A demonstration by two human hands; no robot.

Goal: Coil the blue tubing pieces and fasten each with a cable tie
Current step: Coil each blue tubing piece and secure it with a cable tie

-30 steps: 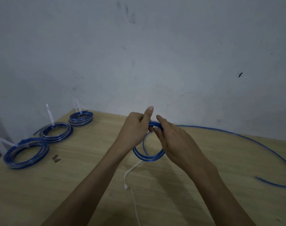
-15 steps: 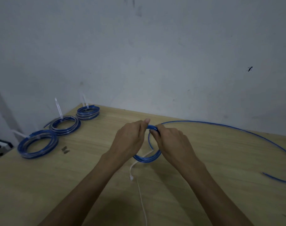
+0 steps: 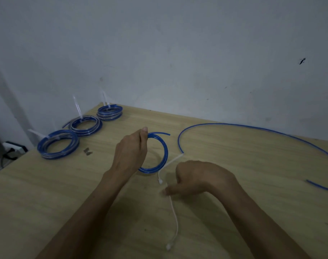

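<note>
No text, label, brand, number or sign can be read anywhere, neither on the wall beyond the hands, nor on the wooden table under them, nor on the blue tubing and ties around them

Three tied coils [image 3: 84,126] left; loose tubing [image 3: 253,128] right.

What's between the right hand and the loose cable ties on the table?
Nothing visible. The right hand hovers right at the two white cable ties, fingertips beside them; the left hand holds the coil off to the side.
</note>
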